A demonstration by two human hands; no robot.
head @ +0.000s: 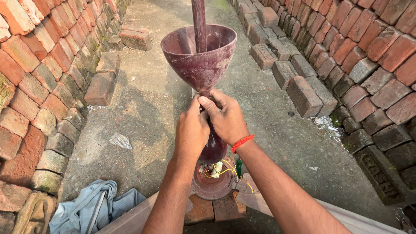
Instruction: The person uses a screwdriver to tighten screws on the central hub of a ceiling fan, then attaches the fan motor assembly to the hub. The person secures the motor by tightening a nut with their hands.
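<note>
A dark maroon ceiling fan assembly stands upright before me. Its funnel-shaped canopy cup (200, 55) sits high on a maroon rod (199, 21) that rises out of the top of the view. My left hand (191, 130) and my right hand (225, 116) both grip the stem just below the cup, fingers wrapped around it. A red thread band (242, 142) circles my right wrist. Below my hands the stem widens into a lower cup (215, 149) above a rusty round motor hub (212, 182) with loose yellow and white wires (223, 170).
Stacked red brick walls (39, 73) (368, 52) flank a narrow concrete path (147, 104). Loose bricks (101, 88) (303, 96) lie along both sides. A pale blue cloth (89, 206) lies at lower left, and a fan blade (346, 219) stretches toward lower right.
</note>
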